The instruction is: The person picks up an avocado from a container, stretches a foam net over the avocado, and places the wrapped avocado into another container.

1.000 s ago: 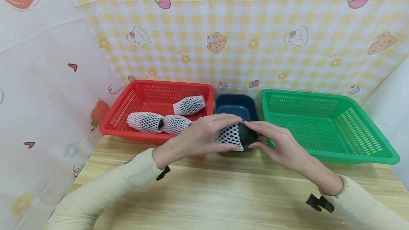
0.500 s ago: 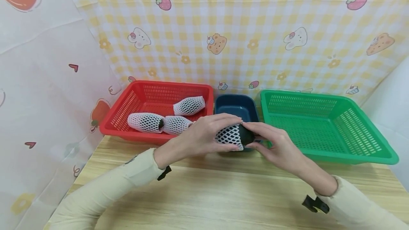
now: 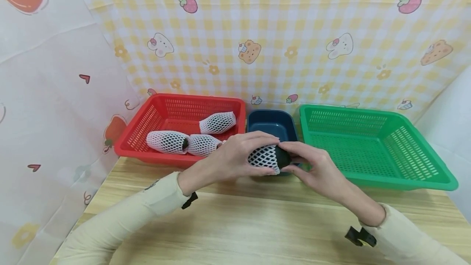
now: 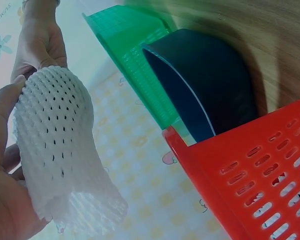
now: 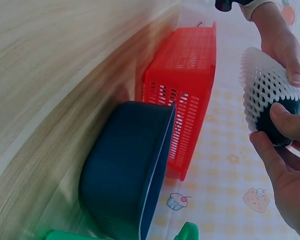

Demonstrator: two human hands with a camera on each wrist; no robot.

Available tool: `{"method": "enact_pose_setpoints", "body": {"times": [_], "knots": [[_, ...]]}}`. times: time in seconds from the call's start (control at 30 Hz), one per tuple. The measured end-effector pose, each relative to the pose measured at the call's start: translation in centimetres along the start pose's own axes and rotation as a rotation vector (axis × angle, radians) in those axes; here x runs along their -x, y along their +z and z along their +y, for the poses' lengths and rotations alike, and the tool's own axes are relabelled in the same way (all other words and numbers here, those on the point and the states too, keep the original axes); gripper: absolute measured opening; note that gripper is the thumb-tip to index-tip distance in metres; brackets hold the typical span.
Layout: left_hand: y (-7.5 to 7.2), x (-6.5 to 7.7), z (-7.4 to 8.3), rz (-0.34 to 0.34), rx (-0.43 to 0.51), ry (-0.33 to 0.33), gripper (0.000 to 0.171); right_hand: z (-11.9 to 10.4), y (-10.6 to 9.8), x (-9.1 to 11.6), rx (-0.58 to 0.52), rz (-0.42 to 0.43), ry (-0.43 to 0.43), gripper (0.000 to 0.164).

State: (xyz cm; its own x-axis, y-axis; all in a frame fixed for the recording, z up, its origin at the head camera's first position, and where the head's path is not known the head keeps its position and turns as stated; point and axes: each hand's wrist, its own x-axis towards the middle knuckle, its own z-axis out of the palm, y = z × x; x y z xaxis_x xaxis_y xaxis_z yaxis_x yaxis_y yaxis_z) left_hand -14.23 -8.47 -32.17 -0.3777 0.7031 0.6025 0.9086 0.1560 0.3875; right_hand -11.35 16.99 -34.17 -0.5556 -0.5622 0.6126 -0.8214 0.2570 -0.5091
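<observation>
A dark avocado (image 3: pixel 282 157), partly inside a white foam net sleeve (image 3: pixel 263 158), is held in the air in front of the blue bin. My left hand (image 3: pixel 235 155) grips the sleeve, thumb below and fingers above. The bare rounded end of the avocado is pinched between the thumb and fingers of my right hand (image 3: pixel 315 163). In the left wrist view, the loose end of the foam net (image 4: pixel 57 135) hangs open below the hand. The right wrist view shows the avocado (image 5: pixel 275 122) poking out of the net toward my right fingers.
A red basket (image 3: pixel 154 156) at the left contains several net-wrapped fruits, such as one at its back right (image 3: pixel 218 122). The small dark blue bin (image 3: pixel 271 114) stands between it and a green basket (image 3: pixel 368 142). All sit on a wooden table (image 3: pixel 235 228) before a patterned cloth.
My right hand has shifted slightly left with the avocado's end, and a little less of the avocado shows beyond the net. My left hand stays nearly still, holding the sleeve.
</observation>
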Motion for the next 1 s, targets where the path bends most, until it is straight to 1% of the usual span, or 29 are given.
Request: {"method": "enact_pose_setpoints", "body": {"times": [0.13,0.2,0.43,0.53,0.63,0.77,0.87,0.93,1.0], "knots": [[0.04,0.01,-0.13,-0.004,0.02,0.005,0.061,-0.01,0.01,0.1,-0.034,-0.001,0.083,0.067],[0.04,0.02,-0.14,-0.006,0.028,0.007,0.06,-0.06,0.02,0.15,-0.043,0.004,0.112,0.064],[-0.12,-0.29,-0.02,-0.006,0.037,0.039,0.058,-0.07,0.11,0.11,-0.095,0.029,0.133,0.061],[-0.24,-0.43,0.07,-0.017,0.038,0.046,0.058,0.11,0.26,0.19,-0.145,0.037,0.157,0.062],[-0.38,-0.52,0.23,-0.025,0.017,0.06,0.057,0.3,0.41,0.26,-0.223,0.047,0.205,0.065],[-0.66,-0.69,0.47,-0.022,-0.061,0.093,0.056,0.46,0.52,0.24,-0.373,0.048,0.27,0.066],[-0.87,-0.8,0.62,-0.017,-0.116,0.119,0.056,0.5,0.53,0.23,-0.503,0.043,0.294,0.064],[-0.95,-0.84,0.68,-0.015,-0.131,0.131,0.056,0.5,0.52,0.22,-0.575,0.037,0.305,0.064],[-0.92,-0.83,0.67,-0.017,-0.141,0.141,0.057,0.46,0.54,0.17,-0.619,0.029,0.319,0.067]]}}
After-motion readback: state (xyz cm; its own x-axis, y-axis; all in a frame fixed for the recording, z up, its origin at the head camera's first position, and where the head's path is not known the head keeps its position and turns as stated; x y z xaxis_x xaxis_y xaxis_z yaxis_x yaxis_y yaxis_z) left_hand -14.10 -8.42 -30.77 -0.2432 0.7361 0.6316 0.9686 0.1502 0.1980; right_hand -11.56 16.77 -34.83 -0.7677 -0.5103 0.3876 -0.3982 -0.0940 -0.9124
